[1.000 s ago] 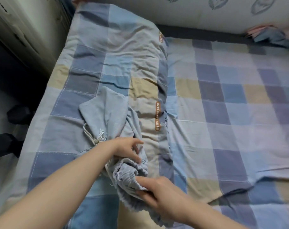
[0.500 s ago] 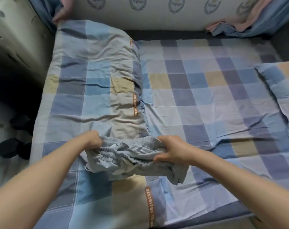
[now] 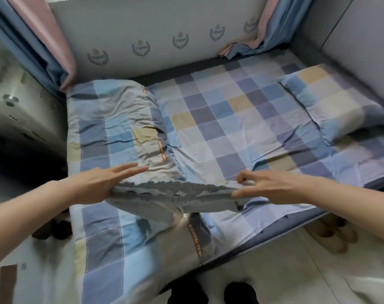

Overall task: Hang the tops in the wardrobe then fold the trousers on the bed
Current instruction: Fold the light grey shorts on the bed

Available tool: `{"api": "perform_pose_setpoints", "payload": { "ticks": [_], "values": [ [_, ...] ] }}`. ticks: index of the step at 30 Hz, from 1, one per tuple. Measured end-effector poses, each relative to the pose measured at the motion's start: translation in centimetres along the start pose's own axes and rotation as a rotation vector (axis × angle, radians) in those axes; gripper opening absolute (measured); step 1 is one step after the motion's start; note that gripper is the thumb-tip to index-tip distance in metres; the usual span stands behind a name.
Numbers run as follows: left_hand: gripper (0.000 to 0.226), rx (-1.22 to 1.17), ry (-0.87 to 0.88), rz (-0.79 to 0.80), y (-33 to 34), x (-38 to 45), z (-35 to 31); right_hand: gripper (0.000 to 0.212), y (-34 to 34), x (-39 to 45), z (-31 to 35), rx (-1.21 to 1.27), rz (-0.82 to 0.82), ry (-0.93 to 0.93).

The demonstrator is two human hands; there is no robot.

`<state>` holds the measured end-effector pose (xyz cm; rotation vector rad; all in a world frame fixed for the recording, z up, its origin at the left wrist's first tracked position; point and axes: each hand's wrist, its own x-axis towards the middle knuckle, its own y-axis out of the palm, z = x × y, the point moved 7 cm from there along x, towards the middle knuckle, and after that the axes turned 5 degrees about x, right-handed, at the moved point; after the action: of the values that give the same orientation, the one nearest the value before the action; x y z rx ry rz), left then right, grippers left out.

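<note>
Over the near edge of the bed (image 3: 263,229), the left hand (image 3: 99,186) and right hand (image 3: 272,186) hold the trousers (image 3: 175,195) stretched by the gathered waistband, legs drooping onto the folded quilt (image 3: 121,132). Each thumb pinches an end of the band while the fingers (image 3: 129,168) above stay straight and spread. Pale grey-blue, soft and light, the cloth will likely sag unless held at both waistband corners. Farther off lies a pillow (image 3: 331,106).

Checked bedding beside a crest-printed wall.
A folded quilt (image 3: 121,132) lies left, a pillow (image 3: 336,106) right; pink-and-blue curtains (image 3: 44,40) hang behind.
</note>
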<state>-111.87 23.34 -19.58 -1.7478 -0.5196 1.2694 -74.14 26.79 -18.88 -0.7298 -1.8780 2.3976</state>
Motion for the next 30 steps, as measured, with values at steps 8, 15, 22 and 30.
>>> {"api": "perform_pose_setpoints", "payload": {
  "ticks": [8, 15, 22, 30],
  "values": [
    [0.082, 0.443, 0.199, 0.012, -5.5, 2.3, -13.9, 0.083, 1.5, -13.8, -6.9, -0.092, 0.150, 0.239],
    [0.030, 0.417, -0.209, 0.102, -8.0, 7.6, -22.2, 0.022, 5.4, -28.9, -12.3, 0.091, 0.191, 0.414],
    [0.018, 0.275, -0.286, -0.005, -13.8, 10.1, -30.4, 0.070, 5.3, -40.0, -15.5, -0.210, 0.037, 0.671],
    [0.020, -0.035, -0.279, -0.127, -16.1, 12.2, -34.4, 0.037, 3.9, -44.3, -17.0, -0.195, -0.258, 0.735]
  ]
}}
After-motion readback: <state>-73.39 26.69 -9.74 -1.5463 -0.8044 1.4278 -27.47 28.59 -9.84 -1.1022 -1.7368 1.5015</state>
